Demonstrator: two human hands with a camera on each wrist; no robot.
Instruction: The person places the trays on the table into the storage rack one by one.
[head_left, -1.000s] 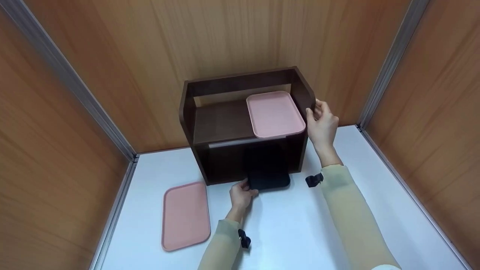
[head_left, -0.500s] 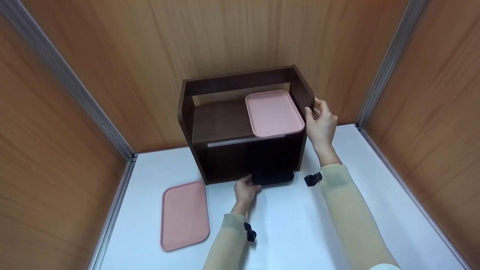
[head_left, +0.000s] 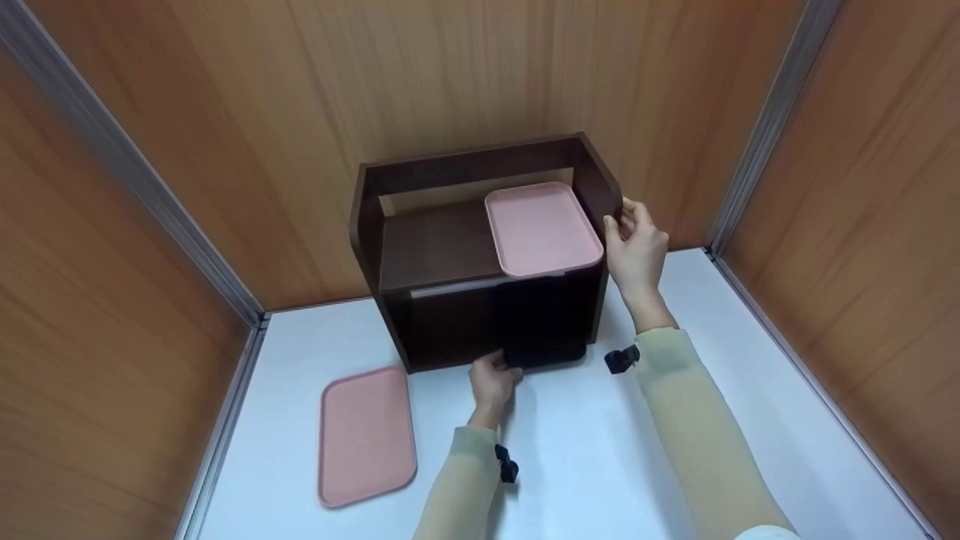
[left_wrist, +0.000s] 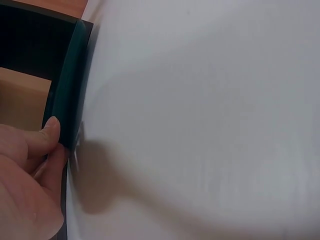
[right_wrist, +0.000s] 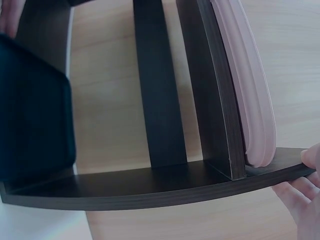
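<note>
At the centre of the head view we see a dark brown shelf unit (head_left: 450, 255) standing on the white desk (head_left: 675, 465) against the wooden back wall. Our left hand (head_left: 493, 379) pinches the near left corner of a black tray (head_left: 541, 330) that sits almost fully inside the lower compartment, only its front edge showing at the opening; in the left wrist view the thumb lies on the tray's dark rim (left_wrist: 67, 100), so this grip is closed on the tray. Our right hand (head_left: 636, 247), at the right of centre, curls its fingers around the front edge of the unit's right side panel. 1 pink tray (head_left: 541, 226) lies on the upper shelf, at its right end. A 2nd pink tray (head_left: 366, 435) lies flat on the desk at the lower left.
</note>
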